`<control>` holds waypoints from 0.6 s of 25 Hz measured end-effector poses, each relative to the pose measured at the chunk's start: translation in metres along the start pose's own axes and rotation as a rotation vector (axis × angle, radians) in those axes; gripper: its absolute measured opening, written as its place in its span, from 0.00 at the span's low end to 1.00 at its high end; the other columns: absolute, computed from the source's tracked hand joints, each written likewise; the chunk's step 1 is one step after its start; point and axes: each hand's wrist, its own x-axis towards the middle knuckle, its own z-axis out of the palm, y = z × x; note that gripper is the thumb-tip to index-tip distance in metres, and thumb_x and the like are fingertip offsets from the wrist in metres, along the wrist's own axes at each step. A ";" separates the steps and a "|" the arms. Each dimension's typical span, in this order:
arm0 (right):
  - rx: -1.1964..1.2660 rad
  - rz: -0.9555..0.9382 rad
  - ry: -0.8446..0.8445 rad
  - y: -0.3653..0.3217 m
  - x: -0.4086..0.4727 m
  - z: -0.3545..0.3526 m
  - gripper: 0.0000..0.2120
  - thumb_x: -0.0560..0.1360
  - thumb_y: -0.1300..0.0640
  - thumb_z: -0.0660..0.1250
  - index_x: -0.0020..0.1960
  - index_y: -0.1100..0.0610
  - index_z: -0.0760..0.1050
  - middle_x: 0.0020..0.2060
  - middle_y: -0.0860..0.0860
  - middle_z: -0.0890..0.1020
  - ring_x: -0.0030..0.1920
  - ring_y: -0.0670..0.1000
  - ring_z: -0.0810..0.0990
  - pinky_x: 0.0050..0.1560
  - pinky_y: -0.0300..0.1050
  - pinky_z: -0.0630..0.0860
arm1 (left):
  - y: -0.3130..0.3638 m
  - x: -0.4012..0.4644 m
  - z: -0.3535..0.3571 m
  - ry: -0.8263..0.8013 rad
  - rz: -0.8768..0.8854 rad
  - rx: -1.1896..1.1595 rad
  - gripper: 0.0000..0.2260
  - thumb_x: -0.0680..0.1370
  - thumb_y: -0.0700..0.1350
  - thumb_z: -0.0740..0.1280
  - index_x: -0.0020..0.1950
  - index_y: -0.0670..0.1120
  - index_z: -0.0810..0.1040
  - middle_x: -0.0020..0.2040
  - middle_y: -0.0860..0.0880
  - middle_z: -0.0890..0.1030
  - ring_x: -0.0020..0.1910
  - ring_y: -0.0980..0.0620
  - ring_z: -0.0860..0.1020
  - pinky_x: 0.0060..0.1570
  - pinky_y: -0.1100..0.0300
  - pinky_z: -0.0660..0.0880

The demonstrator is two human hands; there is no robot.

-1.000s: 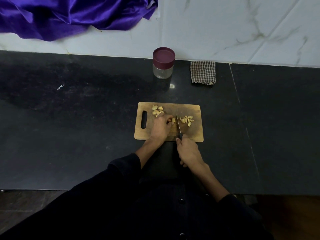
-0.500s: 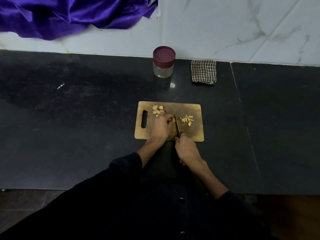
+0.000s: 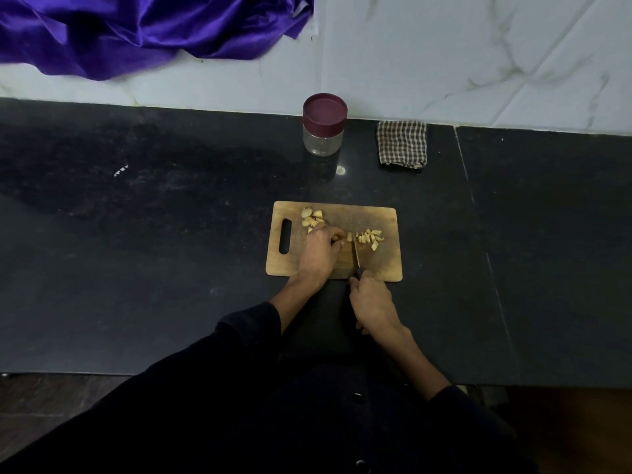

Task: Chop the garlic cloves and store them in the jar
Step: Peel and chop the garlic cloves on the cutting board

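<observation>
A wooden cutting board (image 3: pixel 386 265) lies on the black counter. Whole garlic cloves (image 3: pixel 310 217) sit at its far left; chopped pieces (image 3: pixel 368 237) lie right of centre. My left hand (image 3: pixel 319 251) rests on the board with curled fingers pinching a garlic clove (image 3: pixel 349 236) at the fingertips. My right hand (image 3: pixel 372 302) grips the black handle of a knife (image 3: pixel 357 256), whose blade points away from me and stands just right of that clove. A clear jar (image 3: pixel 323 126) with a maroon lid stands closed by the wall.
A folded checked cloth (image 3: pixel 402 142) lies right of the jar. Purple satin fabric (image 3: pixel 136 29) hangs over the marble wall at the upper left. The counter's front edge runs just below my forearms.
The knife blade has shifted slightly between cuts beside the clove under my left fingers. Both hands stay in almost the same place on the board.
</observation>
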 end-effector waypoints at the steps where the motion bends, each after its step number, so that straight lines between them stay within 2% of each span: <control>1: 0.012 0.010 0.002 0.000 0.001 -0.002 0.13 0.84 0.50 0.53 0.56 0.58 0.68 0.45 0.58 0.81 0.36 0.58 0.84 0.39 0.60 0.83 | 0.000 0.000 0.000 -0.005 -0.001 -0.004 0.09 0.77 0.39 0.68 0.57 0.43 0.80 0.55 0.47 0.77 0.50 0.54 0.77 0.50 0.58 0.79; 5: -0.054 -0.015 0.009 0.004 0.001 -0.009 0.12 0.84 0.50 0.52 0.55 0.57 0.68 0.41 0.56 0.81 0.32 0.56 0.83 0.40 0.58 0.83 | 0.001 0.002 -0.005 -0.065 0.007 -0.008 0.13 0.77 0.40 0.67 0.62 0.44 0.78 0.57 0.48 0.75 0.50 0.57 0.74 0.51 0.58 0.79; 10: -0.108 -0.064 -0.010 0.004 -0.002 -0.006 0.13 0.84 0.49 0.54 0.58 0.58 0.69 0.47 0.57 0.80 0.44 0.60 0.84 0.47 0.61 0.82 | 0.002 0.003 -0.005 -0.094 0.023 0.029 0.15 0.78 0.40 0.66 0.64 0.47 0.77 0.58 0.48 0.74 0.55 0.54 0.75 0.55 0.66 0.70; 13: -0.103 -0.060 -0.012 0.006 -0.002 -0.006 0.13 0.84 0.49 0.54 0.57 0.57 0.70 0.47 0.56 0.80 0.44 0.59 0.84 0.48 0.61 0.82 | 0.001 0.003 -0.005 -0.091 0.013 0.020 0.14 0.77 0.40 0.67 0.63 0.46 0.77 0.58 0.48 0.75 0.51 0.54 0.76 0.50 0.59 0.79; 15: -0.072 -0.051 -0.025 0.006 -0.001 -0.006 0.13 0.84 0.49 0.54 0.56 0.57 0.69 0.47 0.56 0.80 0.43 0.59 0.84 0.48 0.62 0.82 | 0.000 0.003 -0.004 -0.071 -0.003 0.012 0.13 0.77 0.40 0.68 0.61 0.45 0.77 0.56 0.48 0.76 0.48 0.54 0.77 0.45 0.57 0.80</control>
